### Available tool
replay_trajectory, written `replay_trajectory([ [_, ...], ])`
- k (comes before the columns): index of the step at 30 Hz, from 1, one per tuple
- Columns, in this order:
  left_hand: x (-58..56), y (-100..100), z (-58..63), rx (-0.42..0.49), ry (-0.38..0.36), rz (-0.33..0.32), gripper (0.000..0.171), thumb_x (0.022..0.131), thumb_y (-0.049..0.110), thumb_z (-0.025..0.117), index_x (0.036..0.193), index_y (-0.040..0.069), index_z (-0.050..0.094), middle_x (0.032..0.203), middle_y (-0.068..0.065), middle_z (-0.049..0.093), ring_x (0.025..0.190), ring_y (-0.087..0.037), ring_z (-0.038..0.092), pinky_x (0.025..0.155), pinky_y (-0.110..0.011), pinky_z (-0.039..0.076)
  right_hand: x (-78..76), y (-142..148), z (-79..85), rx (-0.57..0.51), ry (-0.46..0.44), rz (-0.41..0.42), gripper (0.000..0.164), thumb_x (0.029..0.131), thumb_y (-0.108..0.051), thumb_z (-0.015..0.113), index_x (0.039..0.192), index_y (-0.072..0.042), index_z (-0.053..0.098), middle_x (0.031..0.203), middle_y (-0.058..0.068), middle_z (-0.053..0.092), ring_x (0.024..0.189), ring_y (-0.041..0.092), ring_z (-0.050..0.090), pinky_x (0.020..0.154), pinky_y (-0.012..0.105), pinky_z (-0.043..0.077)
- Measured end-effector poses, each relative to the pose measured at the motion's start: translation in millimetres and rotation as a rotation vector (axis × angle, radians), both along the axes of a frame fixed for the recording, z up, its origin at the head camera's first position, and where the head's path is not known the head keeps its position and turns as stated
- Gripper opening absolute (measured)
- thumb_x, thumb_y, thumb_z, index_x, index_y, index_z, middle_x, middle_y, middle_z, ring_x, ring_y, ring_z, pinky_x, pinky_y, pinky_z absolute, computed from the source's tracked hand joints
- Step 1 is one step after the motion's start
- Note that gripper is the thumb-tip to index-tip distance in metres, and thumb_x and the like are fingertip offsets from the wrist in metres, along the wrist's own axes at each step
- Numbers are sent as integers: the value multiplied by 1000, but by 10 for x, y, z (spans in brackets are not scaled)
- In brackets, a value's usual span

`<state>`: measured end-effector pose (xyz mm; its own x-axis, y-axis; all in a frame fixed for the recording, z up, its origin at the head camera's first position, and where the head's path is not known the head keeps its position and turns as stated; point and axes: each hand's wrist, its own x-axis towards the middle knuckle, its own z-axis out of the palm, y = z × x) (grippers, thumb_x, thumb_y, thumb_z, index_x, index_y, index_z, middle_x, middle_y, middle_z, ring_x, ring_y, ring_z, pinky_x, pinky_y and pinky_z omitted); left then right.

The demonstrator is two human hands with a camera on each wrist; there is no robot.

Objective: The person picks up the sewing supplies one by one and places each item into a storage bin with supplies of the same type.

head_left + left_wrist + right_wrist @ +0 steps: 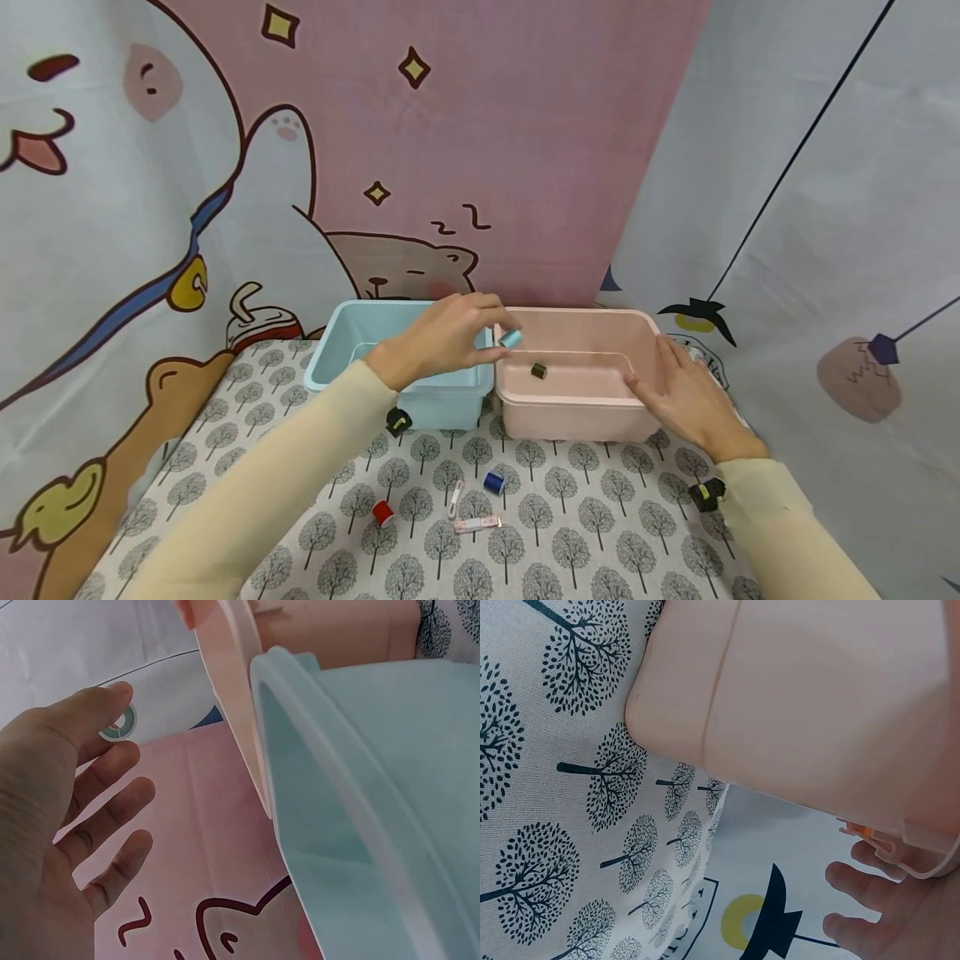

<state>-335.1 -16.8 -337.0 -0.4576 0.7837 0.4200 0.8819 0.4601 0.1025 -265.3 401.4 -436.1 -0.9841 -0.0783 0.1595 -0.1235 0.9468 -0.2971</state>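
Over the inner edge of the pink bin (577, 423), my left hand (457, 333) pinches a light teal thread spool (511, 339) between thumb and fingertips. The left wrist view shows that spool (130, 724) end-on, the other fingers spread loosely. My right hand (693, 404) holds the pink bin's right end, its thumb over the rim and its fingers outside. In the right wrist view, the fingers (862, 889) reach beneath the bin's end rim. A dark green thread spool (538, 371) lies inside the pink bin.
Left of the pink bin stands a light blue bin (442, 410). On the tree-print cloth in front lie a blue spool (493, 483), a red spool (382, 512), a slim white item (455, 499) and a small pale pink item (477, 524). A printed curtain (540, 150) hangs behind.
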Motion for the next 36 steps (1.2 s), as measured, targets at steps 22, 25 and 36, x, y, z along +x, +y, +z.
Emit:
replay_trajectory([
  [22,-323,289,139,-86,-137,66,35,110,31,85,144,21,82,131,5,80,120,-17,79,105,-37,66,-1,16,1,9,-25,-16,113,115,-76,46,185,1,4,190,39,13,166,75,26,134,92,20],
  [25,-381,327,153,-99,-153,65,36,110,31,85,144,21,82,132,5,80,124,-18,79,107,-38,66,-4,20,-7,6,-22,-16,112,115,-74,48,185,1,3,190,39,13,166,75,26,135,91,20],
  [36,-571,472,163,-134,-200,58,40,110,31,85,147,17,79,139,2,80,132,-22,77,117,-39,63,-10,14,-16,-7,-15,-16,111,115,-73,49,185,0,4,191,37,14,167,74,26,134,92,21],
])
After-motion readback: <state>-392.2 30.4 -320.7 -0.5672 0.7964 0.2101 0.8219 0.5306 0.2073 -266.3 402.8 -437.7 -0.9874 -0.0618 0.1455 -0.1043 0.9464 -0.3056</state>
